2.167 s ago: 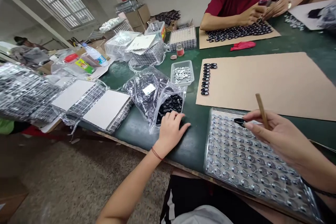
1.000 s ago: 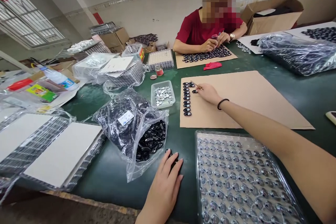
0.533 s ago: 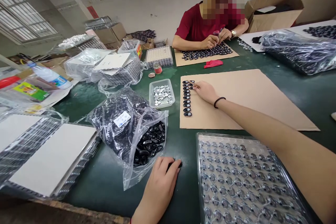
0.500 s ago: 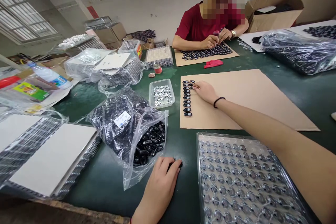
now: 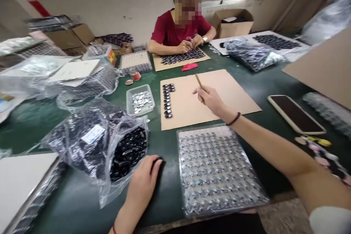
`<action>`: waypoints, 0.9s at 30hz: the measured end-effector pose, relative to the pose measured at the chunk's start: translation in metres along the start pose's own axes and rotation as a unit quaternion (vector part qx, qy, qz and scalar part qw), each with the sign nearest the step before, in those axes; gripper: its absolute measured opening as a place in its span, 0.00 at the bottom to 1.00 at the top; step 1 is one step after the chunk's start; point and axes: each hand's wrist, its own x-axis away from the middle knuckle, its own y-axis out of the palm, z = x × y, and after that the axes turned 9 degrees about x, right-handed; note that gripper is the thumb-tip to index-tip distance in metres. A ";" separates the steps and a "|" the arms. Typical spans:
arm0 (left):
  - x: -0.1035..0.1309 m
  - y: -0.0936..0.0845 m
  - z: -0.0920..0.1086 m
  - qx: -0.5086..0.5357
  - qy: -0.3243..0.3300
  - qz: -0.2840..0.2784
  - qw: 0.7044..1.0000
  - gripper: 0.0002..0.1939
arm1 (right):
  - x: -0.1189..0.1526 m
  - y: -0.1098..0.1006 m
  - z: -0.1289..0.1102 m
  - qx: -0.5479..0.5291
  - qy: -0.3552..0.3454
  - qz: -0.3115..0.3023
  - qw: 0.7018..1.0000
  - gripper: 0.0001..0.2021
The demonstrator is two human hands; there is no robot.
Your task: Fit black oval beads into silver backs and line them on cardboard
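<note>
My right hand (image 5: 212, 101) is closed around a thin brown stick (image 5: 199, 82), over the middle of a brown cardboard sheet (image 5: 216, 80). Along the sheet's left edge runs a column of small black oval pieces (image 5: 167, 100) with silvery centres; a second column has just a couple at the top. Between the thumb and fingers of my left hand (image 5: 142, 181) is a black oval piece (image 5: 158, 160), partly hidden. Beside that hand lies an open clear plastic bag (image 5: 74, 131) full of glossy black pieces (image 5: 128, 150). A clear tub (image 5: 127, 100) of small silvery discs (image 5: 142, 99) stands behind it.
A clear plastic tray of round parts (image 5: 216, 170) lies between my arms. On the right are a phone (image 5: 296, 113) and a raised cardboard sheet (image 5: 326, 65). Across the table, a person in a red shirt (image 5: 161, 31) works over black pieces (image 5: 182, 57). Stacked trays (image 5: 87, 80) stand left.
My right hand has drawn back from the top of the columns toward the sheet's middle, still with the stick. My left hand keeps its black piece by the bag. The view has swung right.
</note>
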 end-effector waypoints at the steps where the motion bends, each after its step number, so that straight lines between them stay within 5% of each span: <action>1: -0.003 -0.002 0.001 0.052 -0.050 0.025 0.997 0.08 | 0.019 -0.010 -0.005 -0.042 0.026 -0.015 0.999 0.14; 3: -0.010 -0.006 0.007 0.213 -0.167 0.058 0.961 0.10 | 0.053 -0.025 -0.011 -0.091 0.064 -0.034 0.993 0.16; 4: -0.015 -0.009 0.013 0.317 -0.223 0.064 0.920 0.11 | 0.066 -0.030 -0.012 -0.093 0.069 -0.036 0.993 0.18; 8: -0.046 -0.016 0.047 0.677 -0.352 0.058 0.644 0.13 | 0.095 -0.041 -0.008 0.029 0.027 -0.032 0.999 0.24; 9: -0.056 -0.016 0.057 0.719 -0.360 0.059 0.591 0.14 | 0.097 -0.042 -0.007 0.072 0.012 -0.040 0.997 0.24; 11: -0.077 -0.010 0.074 0.754 -0.365 0.047 0.544 0.14 | 0.100 -0.043 -0.007 0.153 -0.019 -0.066 0.986 0.23; 13: -0.095 -0.001 0.085 0.767 -0.340 0.024 0.544 0.13 | 0.102 -0.043 -0.007 0.230 -0.055 -0.090 0.967 0.23; 18: -0.098 0.025 0.094 0.721 -0.310 -0.060 0.616 0.08 | 0.107 -0.044 -0.012 0.369 -0.137 -0.104 0.914 0.21; 24: -0.075 0.039 0.099 0.643 -0.265 -0.133 0.706 0.14 | 0.116 -0.042 -0.023 0.296 -0.151 -0.044 0.942 0.20; 27: -0.073 0.045 0.102 0.563 -0.245 -0.139 0.777 0.12 | 0.121 -0.040 -0.028 0.252 -0.163 -0.021 0.954 0.16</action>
